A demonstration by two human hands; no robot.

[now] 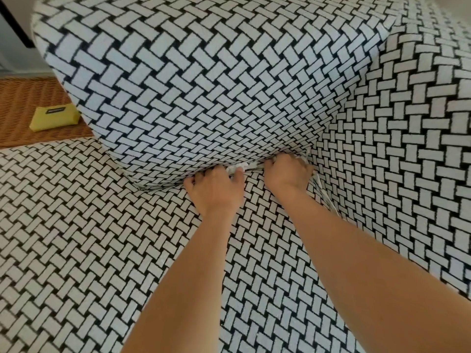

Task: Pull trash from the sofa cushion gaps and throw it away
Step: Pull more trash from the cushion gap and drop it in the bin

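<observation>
crumpled white trash (235,168) in sofa gap, left hand (215,191), right hand (288,174) gripping it

Bright, even daylight, soft faint shadows, slight softness throughout, wide-angle bending at edges

Basket-weave-patterned sofa seat (89,238) under a matching back cushion (191,85); yellow pouch (54,118) on wicker surface (23,103).

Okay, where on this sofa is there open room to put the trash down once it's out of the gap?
The seat cushion is bare left of the left hand, up to the back cushion. The wicker surface has room around the yellow pouch. The gap holding the white trash is crowded, with the right hand there too.
</observation>
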